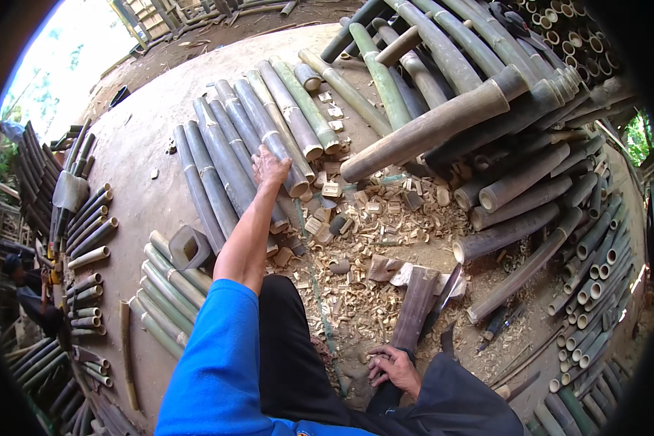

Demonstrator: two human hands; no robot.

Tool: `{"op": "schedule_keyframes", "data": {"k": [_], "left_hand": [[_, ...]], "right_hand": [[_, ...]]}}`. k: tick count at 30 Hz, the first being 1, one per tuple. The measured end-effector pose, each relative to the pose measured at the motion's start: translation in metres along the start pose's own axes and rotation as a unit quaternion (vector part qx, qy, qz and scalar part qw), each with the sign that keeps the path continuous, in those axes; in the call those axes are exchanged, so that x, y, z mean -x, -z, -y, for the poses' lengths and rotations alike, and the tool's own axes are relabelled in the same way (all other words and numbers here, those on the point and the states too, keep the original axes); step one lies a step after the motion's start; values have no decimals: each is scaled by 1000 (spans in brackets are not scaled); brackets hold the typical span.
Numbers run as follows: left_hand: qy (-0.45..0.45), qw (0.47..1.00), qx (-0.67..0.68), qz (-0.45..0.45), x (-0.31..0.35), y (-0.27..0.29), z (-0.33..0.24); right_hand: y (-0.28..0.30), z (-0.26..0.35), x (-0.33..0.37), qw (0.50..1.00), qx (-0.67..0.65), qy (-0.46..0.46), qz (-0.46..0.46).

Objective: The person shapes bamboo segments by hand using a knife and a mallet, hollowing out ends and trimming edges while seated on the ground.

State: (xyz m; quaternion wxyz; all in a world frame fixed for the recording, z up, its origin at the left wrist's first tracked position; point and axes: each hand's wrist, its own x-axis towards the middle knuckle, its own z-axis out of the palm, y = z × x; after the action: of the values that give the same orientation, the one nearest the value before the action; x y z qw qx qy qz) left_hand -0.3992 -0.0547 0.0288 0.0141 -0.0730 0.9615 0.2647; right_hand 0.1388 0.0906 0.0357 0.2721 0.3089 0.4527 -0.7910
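My left arm, in a blue sleeve, stretches forward. My left hand (272, 168) is closed over the near part of a grey-brown bamboo pole (258, 112), which lies in a row of several cut bamboo poles (212, 145). Low in the middle, by my dark trouser leg, my right hand (397, 369) has curled fingers. They appear to be round the dark handle of a machete, though the palm side is hidden. The machete's blade (441, 301) slants up and away, beside a thick, tilted bamboo piece (415, 305).
Wood chips (356, 291) cover the ground ahead. Stacked dark bamboo poles (429, 134) rise at the right, one jutting towards the middle. Green poles (168, 291) and a grey plastic container (191, 247) lie left of my knee. More bamboo (91, 225) leans at the far left, near another person (33, 291).
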Motion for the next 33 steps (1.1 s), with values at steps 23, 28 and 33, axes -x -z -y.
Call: {"op": "schedule_keyframes", "data": {"k": [23, 28, 33], "left_hand": [[197, 871, 440, 91, 16, 116, 145], [195, 908, 370, -15, 34, 142, 156], [206, 937, 281, -22, 34, 127, 181]], "right_hand": [[-4, 5, 7, 1000, -7, 27, -4], [-4, 6, 6, 1000, -5, 23, 12], [-4, 4, 4, 1000, -6, 27, 8]]}}
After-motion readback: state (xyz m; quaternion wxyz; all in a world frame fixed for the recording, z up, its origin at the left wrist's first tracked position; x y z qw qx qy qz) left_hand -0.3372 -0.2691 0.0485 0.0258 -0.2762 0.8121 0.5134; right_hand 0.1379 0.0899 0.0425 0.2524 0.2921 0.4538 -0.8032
